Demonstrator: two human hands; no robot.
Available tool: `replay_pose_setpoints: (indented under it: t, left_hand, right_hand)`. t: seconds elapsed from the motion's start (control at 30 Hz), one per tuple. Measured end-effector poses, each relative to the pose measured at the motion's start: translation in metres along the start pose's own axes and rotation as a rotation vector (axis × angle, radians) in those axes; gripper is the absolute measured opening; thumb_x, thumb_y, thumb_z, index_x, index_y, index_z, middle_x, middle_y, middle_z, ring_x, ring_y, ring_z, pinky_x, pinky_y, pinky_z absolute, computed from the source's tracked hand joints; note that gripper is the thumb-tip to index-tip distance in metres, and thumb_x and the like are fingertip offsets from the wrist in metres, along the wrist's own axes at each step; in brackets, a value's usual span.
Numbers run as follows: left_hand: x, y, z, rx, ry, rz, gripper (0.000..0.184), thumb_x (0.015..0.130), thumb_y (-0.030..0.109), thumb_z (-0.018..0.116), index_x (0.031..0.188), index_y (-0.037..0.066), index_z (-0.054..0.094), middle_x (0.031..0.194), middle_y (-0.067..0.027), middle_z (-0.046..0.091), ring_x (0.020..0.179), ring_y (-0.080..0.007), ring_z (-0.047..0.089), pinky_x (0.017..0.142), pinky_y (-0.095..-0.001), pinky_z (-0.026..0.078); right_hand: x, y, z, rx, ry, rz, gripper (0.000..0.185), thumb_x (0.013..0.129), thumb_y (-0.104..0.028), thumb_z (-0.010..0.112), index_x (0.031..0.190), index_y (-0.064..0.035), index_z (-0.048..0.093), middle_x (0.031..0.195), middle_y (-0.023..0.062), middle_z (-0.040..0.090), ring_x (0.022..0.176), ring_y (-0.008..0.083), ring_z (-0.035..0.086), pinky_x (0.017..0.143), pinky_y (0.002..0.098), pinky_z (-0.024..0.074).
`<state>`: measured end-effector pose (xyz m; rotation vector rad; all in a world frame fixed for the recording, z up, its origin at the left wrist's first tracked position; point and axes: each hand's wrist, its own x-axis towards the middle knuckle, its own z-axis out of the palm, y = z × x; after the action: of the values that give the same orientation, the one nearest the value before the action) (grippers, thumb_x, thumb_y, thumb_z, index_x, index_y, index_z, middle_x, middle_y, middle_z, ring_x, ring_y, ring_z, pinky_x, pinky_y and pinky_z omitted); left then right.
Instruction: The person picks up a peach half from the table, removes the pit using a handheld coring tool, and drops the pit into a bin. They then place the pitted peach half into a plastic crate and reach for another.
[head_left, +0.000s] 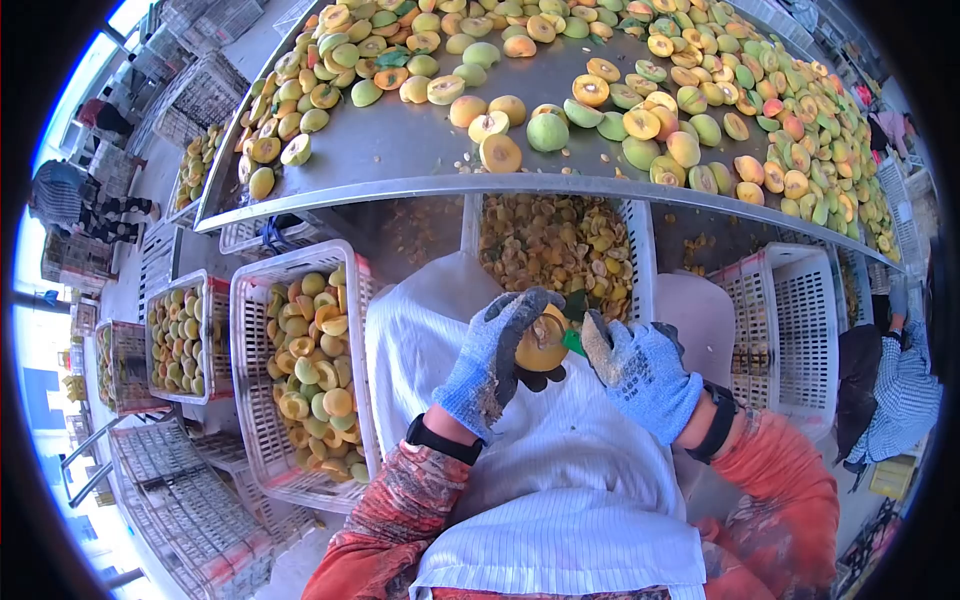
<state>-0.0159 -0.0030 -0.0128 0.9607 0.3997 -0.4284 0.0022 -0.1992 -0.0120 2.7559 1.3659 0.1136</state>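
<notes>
My left hand [482, 365], in a blue knitted glove with dark fingertips, is closed around a yellow peach half [542, 343] above my lap. Its cut side appears to face up. Close by on the right, my gloved right hand [645, 372] is closed on a small green-handled tool [574, 342], whose tip is at the fruit's edge; its working end is hidden. Beyond both hands, under the table edge, stands a white crate [643, 255] filled with peach scraps and pits. A pale striped apron [570, 520] covers my lap.
A metal table [400, 150] ahead bears many halved peaches [500, 152]. Left of me, a white crate [245, 380] holds peach halves, with another full crate [215, 340] beyond. An upright white crate [805, 330] stands right. Other people [905, 390] are at both sides.
</notes>
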Motion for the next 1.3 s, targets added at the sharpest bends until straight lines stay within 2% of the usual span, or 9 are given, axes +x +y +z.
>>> replay_pose_setpoints:
  t: [0.27, 0.47, 0.57, 0.63, 0.73, 1.03, 1.13, 1.2, 1.3]
  left_hand:
    - [-0.006, -0.005, 0.009, 0.052, 0.056, 0.018, 0.03, 0.09, 0.024, 0.053, 0.108, 0.0, 0.054, 0.094, -0.0123, 0.062, 0.06, -0.0207, 0.064, 0.041, -0.024, 0.049]
    - [-0.007, -0.017, 0.016, 0.308, 0.248, 0.444, 0.033, 0.091, 0.027, 0.053, 0.11, 0.001, 0.054, 0.104, -0.0081, 0.061, 0.076, -0.0127, 0.063, 0.041, -0.0184, 0.046]
    - [-0.008, -0.018, 0.014, 0.363, 0.252, 0.546, 0.032, 0.092, 0.024, 0.051, 0.112, 0.0, 0.053, 0.112, -0.0104, 0.059, 0.09, -0.0141, 0.06, 0.058, -0.021, 0.051]
    - [-0.002, -0.022, 0.007, 0.427, 0.222, 0.75, 0.028, 0.091, 0.013, 0.053, 0.114, -0.002, 0.051, 0.118, -0.0156, 0.055, 0.11, -0.021, 0.053, 0.093, -0.0314, 0.041]
    - [0.0, -0.021, -0.004, 0.462, 0.167, 0.929, 0.028, 0.091, 0.013, 0.052, 0.115, -0.002, 0.05, 0.119, -0.017, 0.054, 0.113, -0.0228, 0.051, 0.094, -0.0328, 0.041]
    - [0.001, -0.017, -0.002, -0.073, 0.251, 0.388, 0.035, 0.09, 0.027, 0.053, 0.115, 0.002, 0.052, 0.114, -0.0099, 0.058, 0.089, -0.0147, 0.058, 0.075, -0.0264, 0.049]
    - [-0.005, -0.013, 0.002, 0.007, 0.222, 0.4, 0.032, 0.091, 0.024, 0.054, 0.114, 0.002, 0.053, 0.113, -0.0105, 0.058, 0.089, -0.0156, 0.058, 0.077, -0.0255, 0.048]
    - [0.0, -0.012, -0.001, 0.198, 0.209, 0.617, 0.029, 0.091, 0.018, 0.053, 0.113, 0.001, 0.053, 0.116, -0.0119, 0.057, 0.099, -0.019, 0.057, 0.085, -0.0288, 0.046]
    - [0.014, -0.018, -0.016, 0.406, 0.158, 0.908, 0.028, 0.089, 0.009, 0.054, 0.114, -0.002, 0.052, 0.121, -0.0138, 0.055, 0.114, -0.0216, 0.05, 0.097, -0.0332, 0.039]
  right_hand:
    - [-0.005, -0.011, -0.016, 0.048, -0.121, 0.028, 0.044, 0.078, -0.015, 0.049, 0.118, 0.0033, 0.045, 0.078, 0.0149, 0.056, 0.062, 0.0229, 0.057, 0.051, 0.0373, 0.0442]
    - [-0.006, -0.027, -0.014, 0.263, 0.068, 0.14, 0.039, 0.078, -0.017, 0.052, 0.111, 0.0031, 0.05, 0.078, 0.0156, 0.058, 0.067, 0.0271, 0.058, 0.061, 0.0384, 0.0469]
    - [-0.004, -0.038, -0.015, 0.363, 0.14, 0.187, 0.037, 0.075, -0.018, 0.058, 0.105, 0.0023, 0.053, 0.082, 0.0166, 0.057, 0.074, 0.0304, 0.059, 0.063, 0.0389, 0.0478]
    - [-0.003, -0.039, -0.017, 0.432, 0.149, 0.221, 0.038, 0.073, -0.019, 0.064, 0.103, 0.0015, 0.054, 0.086, 0.017, 0.057, 0.076, 0.0322, 0.06, 0.061, 0.0393, 0.0487]
    - [0.008, -0.029, -0.027, 0.661, 0.072, 0.231, 0.041, 0.071, -0.024, 0.068, 0.101, -0.0005, 0.053, 0.087, 0.0177, 0.056, 0.078, 0.0335, 0.059, 0.066, 0.0413, 0.0485]
    - [0.024, -0.025, -0.022, 0.744, -0.13, 0.259, 0.049, 0.073, -0.026, 0.066, 0.111, -0.0008, 0.048, 0.09, 0.0222, 0.059, 0.079, 0.0381, 0.059, 0.07, 0.0421, 0.048]
    - [0.021, -0.013, -0.018, 0.872, -0.056, 0.107, 0.046, 0.075, -0.025, 0.066, 0.109, 0.0003, 0.048, 0.082, 0.0182, 0.059, 0.068, 0.031, 0.062, 0.058, 0.0377, 0.0493]
    - [0.033, -0.008, -0.049, 1.312, -0.538, 0.36, 0.042, 0.077, -0.022, 0.067, 0.107, 0.0002, 0.047, 0.077, 0.0123, 0.057, 0.057, 0.0195, 0.061, 0.045, 0.0312, 0.0468]
    - [0.036, -0.01, -0.033, 1.69, -0.472, 0.415, 0.04, 0.074, -0.009, 0.07, 0.106, -0.0029, 0.048, 0.087, 0.0034, 0.055, 0.055, 0.0095, 0.054, 0.039, 0.0253, 0.0453]
